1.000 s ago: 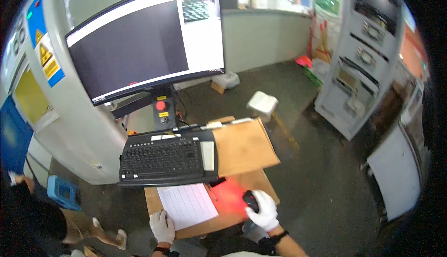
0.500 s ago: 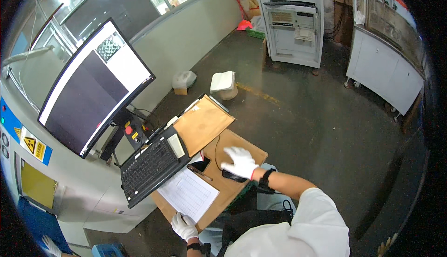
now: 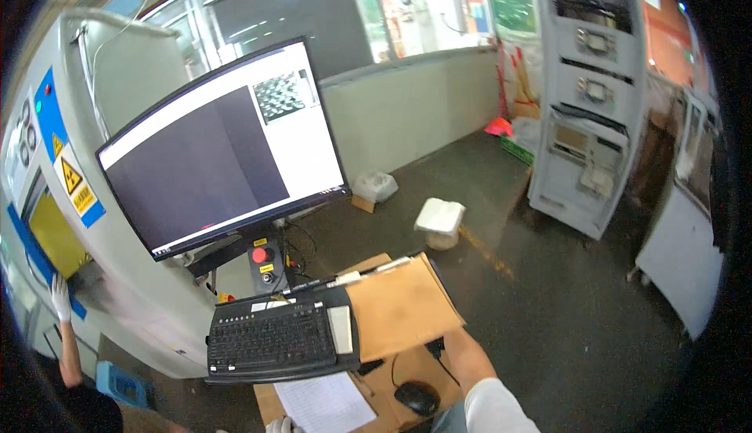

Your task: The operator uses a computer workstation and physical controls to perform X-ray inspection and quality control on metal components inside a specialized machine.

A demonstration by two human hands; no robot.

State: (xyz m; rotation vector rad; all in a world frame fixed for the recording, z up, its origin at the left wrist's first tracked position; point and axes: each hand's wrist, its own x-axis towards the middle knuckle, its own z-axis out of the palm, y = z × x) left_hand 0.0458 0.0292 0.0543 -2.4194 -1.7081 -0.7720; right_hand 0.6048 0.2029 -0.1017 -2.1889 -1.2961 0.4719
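My left hand (image 3: 282,426), in a white glove, shows only in part at the lower edge. Its fingers lie loosely at the near left corner of a printed sheet (image 3: 329,404). From the lower right my right forearm (image 3: 470,362) reaches up to the brown board (image 3: 403,307); the hand itself is hidden there, so its fingers cannot be made out. A black mouse (image 3: 417,398) sits left of that forearm, with no hand on it. Left of the board are a black keyboard (image 3: 270,339) and a pale notepad (image 3: 340,329).
A large monitor (image 3: 204,166) stands behind the keyboard, above a red button (image 3: 263,255). At far left, a co-worker's gloved hand (image 3: 61,296) touches the machine near its yellow window (image 3: 55,225). A white-topped stool (image 3: 439,217) and grey cabinet (image 3: 583,151) stand beyond.
My right hand has left its place above the mouse and gone forward out of sight at the brown board. The view has tilted up and left. The co-worker's hand is now higher on the machine.
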